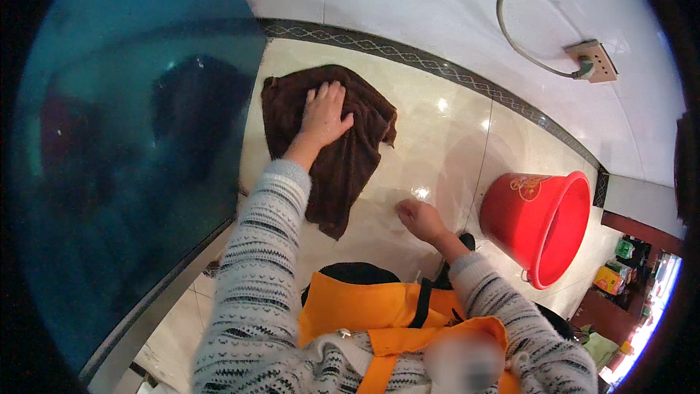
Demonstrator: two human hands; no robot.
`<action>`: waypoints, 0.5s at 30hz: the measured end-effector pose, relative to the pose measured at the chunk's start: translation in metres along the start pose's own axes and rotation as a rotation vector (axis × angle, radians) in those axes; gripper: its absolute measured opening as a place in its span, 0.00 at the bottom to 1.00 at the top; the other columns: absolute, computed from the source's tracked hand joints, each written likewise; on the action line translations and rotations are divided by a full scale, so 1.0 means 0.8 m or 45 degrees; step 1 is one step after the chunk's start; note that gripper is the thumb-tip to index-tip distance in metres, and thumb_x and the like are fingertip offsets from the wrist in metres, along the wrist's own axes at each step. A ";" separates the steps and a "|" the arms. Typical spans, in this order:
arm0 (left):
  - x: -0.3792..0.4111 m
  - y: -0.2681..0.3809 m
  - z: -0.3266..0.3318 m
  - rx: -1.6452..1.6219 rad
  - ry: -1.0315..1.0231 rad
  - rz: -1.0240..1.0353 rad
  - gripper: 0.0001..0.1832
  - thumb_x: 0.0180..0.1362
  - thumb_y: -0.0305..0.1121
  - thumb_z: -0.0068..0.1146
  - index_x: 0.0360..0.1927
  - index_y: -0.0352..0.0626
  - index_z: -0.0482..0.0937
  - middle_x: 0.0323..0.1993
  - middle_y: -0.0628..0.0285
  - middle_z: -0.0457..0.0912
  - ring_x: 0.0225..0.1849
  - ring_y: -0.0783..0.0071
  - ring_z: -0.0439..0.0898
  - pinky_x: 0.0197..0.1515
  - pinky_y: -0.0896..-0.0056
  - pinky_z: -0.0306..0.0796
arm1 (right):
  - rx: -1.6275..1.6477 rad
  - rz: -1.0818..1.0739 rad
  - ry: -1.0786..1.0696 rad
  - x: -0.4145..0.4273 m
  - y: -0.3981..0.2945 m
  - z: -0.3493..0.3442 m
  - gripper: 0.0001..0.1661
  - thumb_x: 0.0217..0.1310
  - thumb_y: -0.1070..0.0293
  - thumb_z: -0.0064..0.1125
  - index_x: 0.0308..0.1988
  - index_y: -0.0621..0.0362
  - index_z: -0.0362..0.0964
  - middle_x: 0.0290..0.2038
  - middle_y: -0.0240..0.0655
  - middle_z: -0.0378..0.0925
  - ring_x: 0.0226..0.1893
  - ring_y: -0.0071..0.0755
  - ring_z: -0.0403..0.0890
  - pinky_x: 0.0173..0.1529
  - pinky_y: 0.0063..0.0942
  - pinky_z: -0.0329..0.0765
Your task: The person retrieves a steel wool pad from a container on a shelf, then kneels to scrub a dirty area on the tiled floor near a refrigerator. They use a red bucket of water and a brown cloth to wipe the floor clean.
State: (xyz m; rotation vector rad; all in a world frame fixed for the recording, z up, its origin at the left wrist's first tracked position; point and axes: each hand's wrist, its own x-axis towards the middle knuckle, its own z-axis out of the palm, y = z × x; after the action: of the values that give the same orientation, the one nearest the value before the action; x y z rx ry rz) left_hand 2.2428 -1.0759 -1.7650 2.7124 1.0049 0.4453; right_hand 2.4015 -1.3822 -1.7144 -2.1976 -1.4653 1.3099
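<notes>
A dark brown cloth [350, 175] lies spread on the glossy tiled floor, with folds on its right side. My left hand [326, 114] rests on top of it, palm down and fingers stretched out. To the lower right, my right hand [420, 219] is loosely curled above the floor beside the cloth; whether anything is inside its fingers cannot be seen. Both forearms are in striped knitted sleeves, and an orange apron [355, 306] covers my lap.
A red plastic bucket [514, 219] stands at the right. A dark glossy panel [136, 148] rises at the left. Behind runs a white wall with a patterned skirting tile [404, 55] and a socket [599, 63] with a plugged-in cable. Packaged goods sit at the far right.
</notes>
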 end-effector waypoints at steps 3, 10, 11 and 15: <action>-0.021 0.013 0.005 0.041 0.073 0.046 0.23 0.51 0.41 0.62 0.47 0.37 0.76 0.51 0.54 0.74 0.54 0.56 0.72 0.55 0.50 0.65 | -0.063 -0.080 0.050 -0.003 0.009 0.009 0.13 0.60 0.66 0.58 0.43 0.57 0.78 0.38 0.45 0.82 0.39 0.50 0.83 0.45 0.39 0.79; -0.126 0.046 -0.010 -0.061 -0.146 -0.095 0.23 0.51 0.44 0.63 0.46 0.41 0.75 0.48 0.54 0.73 0.51 0.53 0.72 0.52 0.47 0.66 | -0.072 -0.040 0.015 0.015 0.000 0.005 0.14 0.58 0.65 0.57 0.44 0.56 0.77 0.38 0.46 0.82 0.40 0.55 0.81 0.46 0.44 0.78; -0.141 0.039 -0.010 -0.077 -0.159 -0.107 0.25 0.52 0.45 0.64 0.49 0.40 0.75 0.52 0.53 0.73 0.54 0.51 0.71 0.55 0.45 0.65 | -0.071 -0.022 0.015 0.019 -0.002 0.004 0.14 0.58 0.64 0.56 0.44 0.56 0.75 0.37 0.47 0.82 0.41 0.56 0.81 0.46 0.46 0.77; -0.139 -0.008 -0.023 -0.025 -0.083 -0.172 0.37 0.53 0.47 0.63 0.64 0.39 0.68 0.68 0.48 0.63 0.68 0.44 0.61 0.67 0.37 0.54 | -0.113 0.025 -0.070 0.028 -0.007 0.002 0.13 0.56 0.64 0.57 0.41 0.57 0.72 0.36 0.47 0.80 0.40 0.57 0.79 0.45 0.47 0.76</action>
State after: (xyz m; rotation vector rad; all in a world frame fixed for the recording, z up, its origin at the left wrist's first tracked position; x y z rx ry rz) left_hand 2.1528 -1.1430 -1.7725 2.6034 1.1507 0.3381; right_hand 2.3991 -1.3615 -1.7250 -2.2530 -1.5545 1.3462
